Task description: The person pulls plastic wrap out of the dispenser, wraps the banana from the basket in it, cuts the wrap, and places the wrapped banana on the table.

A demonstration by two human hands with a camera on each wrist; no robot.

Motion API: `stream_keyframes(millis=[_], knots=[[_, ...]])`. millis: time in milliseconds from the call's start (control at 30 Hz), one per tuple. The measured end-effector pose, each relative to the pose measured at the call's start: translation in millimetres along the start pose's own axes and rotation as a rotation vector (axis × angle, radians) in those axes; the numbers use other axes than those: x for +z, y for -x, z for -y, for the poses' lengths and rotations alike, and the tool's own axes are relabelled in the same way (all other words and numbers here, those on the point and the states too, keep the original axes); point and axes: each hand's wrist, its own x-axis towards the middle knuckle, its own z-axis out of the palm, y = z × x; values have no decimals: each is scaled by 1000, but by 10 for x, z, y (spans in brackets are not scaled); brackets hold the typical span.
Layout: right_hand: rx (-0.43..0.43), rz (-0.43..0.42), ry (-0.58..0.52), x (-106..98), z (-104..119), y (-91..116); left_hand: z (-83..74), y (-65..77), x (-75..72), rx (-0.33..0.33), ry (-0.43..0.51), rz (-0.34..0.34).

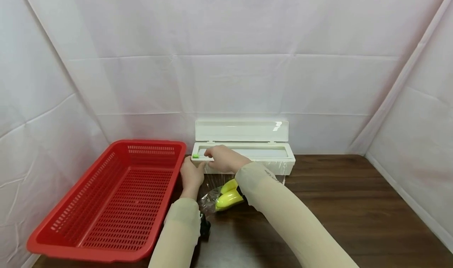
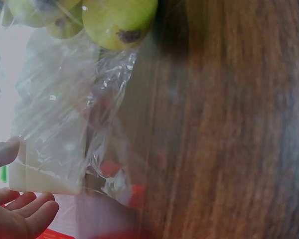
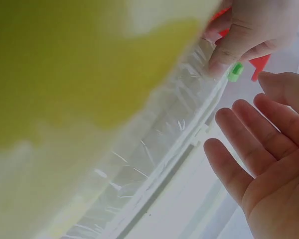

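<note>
My left hand (image 1: pixel 192 176) grips the white dispenser (image 1: pixel 263 159), likely steadying it, as my right hand (image 1: pixel 225 159) hovers, fingers loose.

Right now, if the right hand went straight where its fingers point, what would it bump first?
Probably the little green piece at the left end of the white box, just beyond the right hand. It might pass over the top, though; the height is hard to judge.

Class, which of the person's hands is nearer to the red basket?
Left. The left hand is close beside the red basket, at the left end of the white box; the right hand is farther right, above the box's front edge.
</note>
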Motion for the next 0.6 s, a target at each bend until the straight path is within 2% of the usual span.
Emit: stream_keyframes(millis=[333, 600], knots=[[-13, 19, 58, -5, 53, -125, 28, -19, 4, -25, 12, 26], [21, 63, 31, -50, 124, -256, 55, -54, 0, 11, -33, 49]])
